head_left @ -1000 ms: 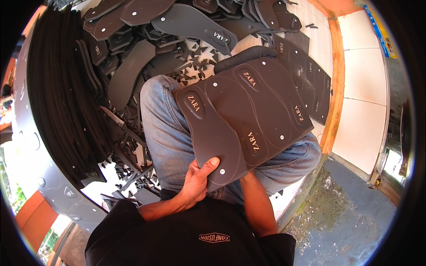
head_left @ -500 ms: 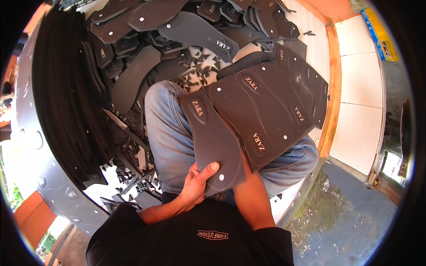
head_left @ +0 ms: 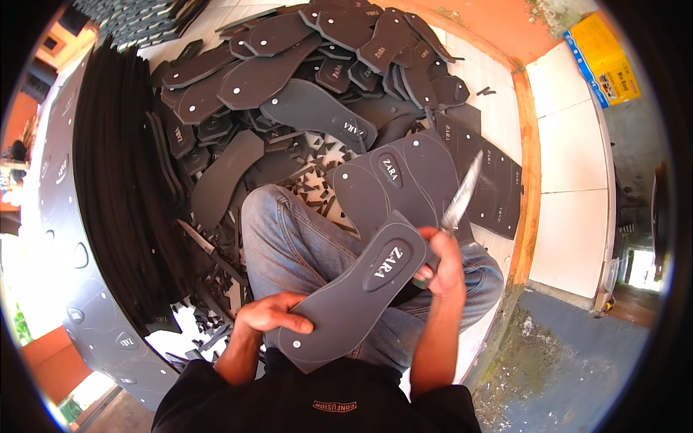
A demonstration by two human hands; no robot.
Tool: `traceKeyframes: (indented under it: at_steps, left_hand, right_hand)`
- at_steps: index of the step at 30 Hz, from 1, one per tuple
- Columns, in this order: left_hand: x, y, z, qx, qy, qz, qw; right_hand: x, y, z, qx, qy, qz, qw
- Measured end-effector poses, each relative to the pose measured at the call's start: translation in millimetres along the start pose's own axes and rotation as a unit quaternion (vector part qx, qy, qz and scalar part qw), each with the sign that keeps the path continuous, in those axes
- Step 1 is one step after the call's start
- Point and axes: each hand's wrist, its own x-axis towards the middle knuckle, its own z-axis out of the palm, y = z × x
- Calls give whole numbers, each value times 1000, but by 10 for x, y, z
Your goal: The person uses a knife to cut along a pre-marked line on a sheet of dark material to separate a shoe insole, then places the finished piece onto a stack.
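Note:
My left hand (head_left: 274, 315) grips the rounded heel end of a dark grey foam sandal sole (head_left: 336, 299), thumb on top near a small white dot. The sole slants up to the right above my lap, its wider end bearing an oval with pale lettering. In my right hand (head_left: 444, 268) is a knife (head_left: 464, 193), blade pointing up and away; the fingers wrap its handle, mostly hidden. That hand is right beside the sole's upper end. Just beyond, a dark foam sheet (head_left: 372, 191) with sole outlines leans over my right knee.
A heap of cut soles (head_left: 271, 72) covers the floor ahead, with small triangular offcuts (head_left: 314, 180) around it. To the left stands a tall stack of black sheets (head_left: 119, 195). Another marked sheet (head_left: 487, 180) lies at right by a wooden edge (head_left: 530, 166). A yellow-and-blue packet (head_left: 603, 61) is farther right.
The sole has turned from nearly upright to slanting up right. My right hand, earlier mostly hidden behind it, has come up to its right with the knife showing. The view has shifted, showing more heap.

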Motion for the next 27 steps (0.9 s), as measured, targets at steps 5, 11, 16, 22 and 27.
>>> traceKeyframes:
  at_steps: [5, 11, 16, 22, 27]
  left_hand:
    - [410, 221, -19, -424, 145, 207, 869]
    - [670, 221, -207, -192, 483, 274, 809]
    - [547, 512, 8, -39, 299, 106, 947]
    - [679, 460, 241, -51, 245, 10, 968]
    - [706, 553, 322, -29, 261, -14, 965]
  right_hand:
    - [-413, 232, -229, -36, 245, -69, 966]
    - [-1102, 1011, -139, -61, 171, 8, 983]
    - [-1173, 870, -130, -406, 181, -60, 894]
    - [-1000, 899, -60, -574, 186, -98, 792]
    - [-999, 960, -20, -574, 174, -73, 797]
